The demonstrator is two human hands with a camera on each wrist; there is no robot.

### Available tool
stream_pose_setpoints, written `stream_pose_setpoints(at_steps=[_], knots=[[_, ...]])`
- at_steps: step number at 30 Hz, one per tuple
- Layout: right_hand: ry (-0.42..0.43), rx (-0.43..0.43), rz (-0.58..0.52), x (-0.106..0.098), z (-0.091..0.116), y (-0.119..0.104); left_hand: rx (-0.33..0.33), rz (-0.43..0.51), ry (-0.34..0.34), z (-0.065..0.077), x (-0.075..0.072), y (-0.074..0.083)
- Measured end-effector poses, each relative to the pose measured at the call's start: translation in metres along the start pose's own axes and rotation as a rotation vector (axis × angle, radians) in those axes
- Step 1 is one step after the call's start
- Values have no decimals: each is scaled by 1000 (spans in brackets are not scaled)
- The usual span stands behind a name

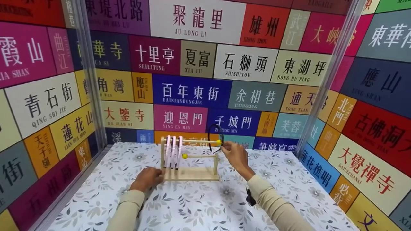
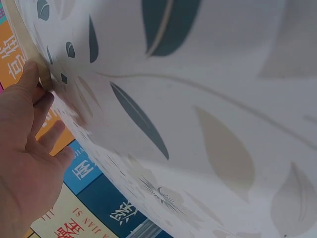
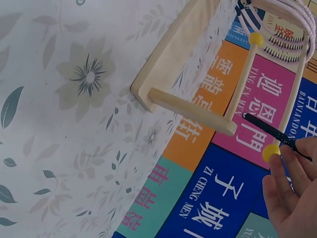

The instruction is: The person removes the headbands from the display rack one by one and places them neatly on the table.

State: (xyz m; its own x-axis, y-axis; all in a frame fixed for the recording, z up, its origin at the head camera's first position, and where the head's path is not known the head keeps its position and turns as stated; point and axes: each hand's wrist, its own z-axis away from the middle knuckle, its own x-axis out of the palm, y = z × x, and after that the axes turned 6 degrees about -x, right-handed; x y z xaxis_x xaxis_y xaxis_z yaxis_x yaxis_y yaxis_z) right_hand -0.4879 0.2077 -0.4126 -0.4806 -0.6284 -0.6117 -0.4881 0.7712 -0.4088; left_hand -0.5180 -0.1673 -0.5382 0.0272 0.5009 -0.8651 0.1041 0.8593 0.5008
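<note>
A: Head view?
B: Left hand pinches wooden stand at left end; right hand pinches black headband beside yellow ball of upper rod.
A: Left wrist?
B: Thumb on stand's edge.
A: Right wrist?
B: Headband tip near lower rod; whether it encircles upper rod, can't tell.

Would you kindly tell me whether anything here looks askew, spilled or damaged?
Nothing stands out: the rack stands upright, the pale headbands hang on its upper rod, and the right hand holds the black headband near that rod's yellow ball.
</note>
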Motion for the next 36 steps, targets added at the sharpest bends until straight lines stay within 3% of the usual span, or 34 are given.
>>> stream_pose_setpoints(at_steps=[8,15,23,31,36], knots=[[36,23,42,-8,0,12,0,10,35,3,0,-1],[30,62,44,-15,6,22,-47,34,3,2,1,0],[32,80,60,-20,17,41,-26,28,12,0,1,0],[-21,170,69,-20,33,62,-11,21,18,2,-1,0],[-17,167,78,-20,46,73,5,44,28,4,-1,1]])
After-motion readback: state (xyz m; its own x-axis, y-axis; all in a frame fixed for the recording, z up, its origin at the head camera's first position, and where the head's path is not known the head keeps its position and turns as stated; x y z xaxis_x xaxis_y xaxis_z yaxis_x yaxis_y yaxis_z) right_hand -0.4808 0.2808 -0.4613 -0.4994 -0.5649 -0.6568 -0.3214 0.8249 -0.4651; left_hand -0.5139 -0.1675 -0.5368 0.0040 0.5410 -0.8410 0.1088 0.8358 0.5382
